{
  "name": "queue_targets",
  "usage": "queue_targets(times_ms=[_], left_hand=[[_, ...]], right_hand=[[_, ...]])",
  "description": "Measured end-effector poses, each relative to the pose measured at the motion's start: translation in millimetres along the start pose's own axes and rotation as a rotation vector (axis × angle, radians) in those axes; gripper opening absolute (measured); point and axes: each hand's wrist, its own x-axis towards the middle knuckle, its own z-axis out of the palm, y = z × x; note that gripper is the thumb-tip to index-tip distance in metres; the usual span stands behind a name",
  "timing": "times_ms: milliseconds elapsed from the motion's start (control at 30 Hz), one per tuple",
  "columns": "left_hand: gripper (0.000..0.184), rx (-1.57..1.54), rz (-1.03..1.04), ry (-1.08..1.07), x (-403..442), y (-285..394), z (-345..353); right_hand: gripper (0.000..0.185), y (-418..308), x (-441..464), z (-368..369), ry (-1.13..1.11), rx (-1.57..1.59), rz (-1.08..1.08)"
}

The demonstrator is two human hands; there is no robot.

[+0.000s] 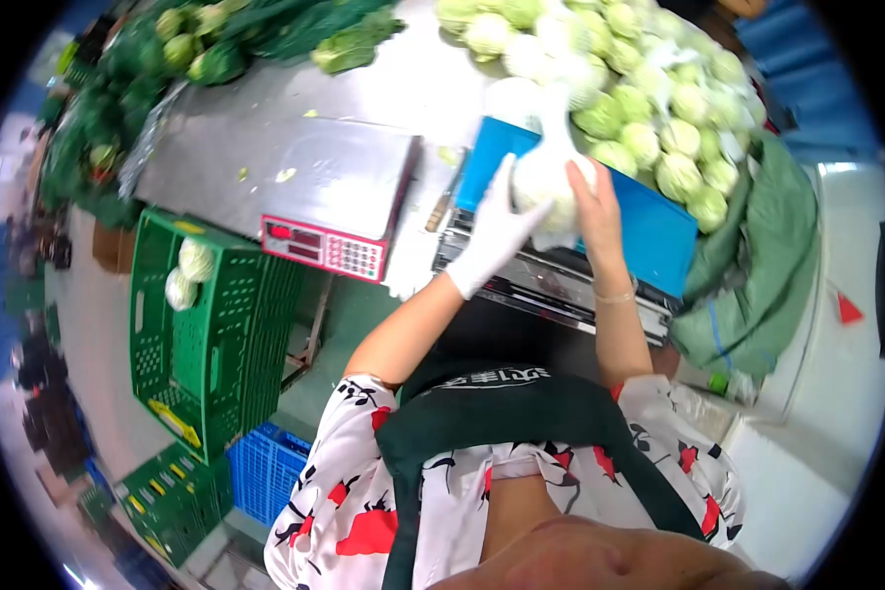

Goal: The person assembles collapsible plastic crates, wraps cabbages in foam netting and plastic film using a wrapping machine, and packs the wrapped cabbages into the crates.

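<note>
Two hands, our gloved left hand (492, 234) and bare right hand (600, 216), clamp their fingers (582, 187) around a plastic-wrapped cabbage (541, 185) over the blue panel (649, 241), beside heaped cabbages (649, 123); we judge even, light pressure best keeps its film (558, 120) smooth.

The left hand (495, 234) wears a white glove (482, 251) reaching past the wrist; the right hand (597, 211) is ungloved, with a thin pale band (615, 298) at its wrist. The white shirt (369, 492) carries a print of red blooms and black leaf shapes, and its loose sleeves (349, 423) end near the elbows. Over it goes a dark green apron (521, 418), with broad straps (649, 472) and white lettering (501, 378), too foreshortened to read.
</note>
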Motion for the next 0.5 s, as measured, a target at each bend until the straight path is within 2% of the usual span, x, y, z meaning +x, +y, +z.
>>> queue_targets(times_ms=[33, 100, 133, 233, 267, 333, 367, 400, 433, 500], left_hand=[[0.097, -0.104, -0.14, -0.172, -4.6, 18.5, 20.7], [0.098, -0.048, -0.148, -0.354, -11.8, 26.2, 61.2], [0.093, 0.044, -0.1, -0.418, -11.7, 25.7, 74.9], [0.086, 0.158, 0.085, -0.506, -4.1, 20.2, 84.4], [0.08, 0.342, 0.275, -0.33, -10.4, 11.3, 78.8], [0.079, 0.362, 0.282, -0.215, -18.6, 23.2, 32.2], [0.079, 0.472, 0.371, -0.124, -25.5, 20.2, 6.1], [0.076, 0.615, 0.288, -0.11, -33.9, 27.4, -22.0], [0.073, 0.809, 0.329, -0.035, -40.4, 9.9, -39.9], [0.076, 1.085, 0.145, -0.081, -65.5, -25.6, -55.3]], right_hand=[[0.057, 14.1, -9.4, -29.4, 0.106, -0.027, 0.048], [0.058, 30.0, -29.2, -67.3, 0.211, 0.031, 0.175], [0.059, 37.3, -39.7, -81.8, 0.264, 0.066, 0.238], [0.062, 67.4, -46.7, -105.0, 0.28, -0.201, 0.159], [0.066, 67.5, -55.6, -108.4, 0.303, -0.164, 0.156], [0.069, 75.0, -84.8, -131.0, 0.46, -0.23, 0.039], [0.07, 77.2, -98.0, -140.4, 0.536, -0.267, -0.028], [0.069, 80.9, -112.9, -145.8, 0.562, -0.465, 0.02], [0.068, 86.9, -130.1, -148.1, 0.584, -0.663, 0.069], [0.066, 105.4, -159.2, -144.4, 0.587, -1.063, 0.181]])
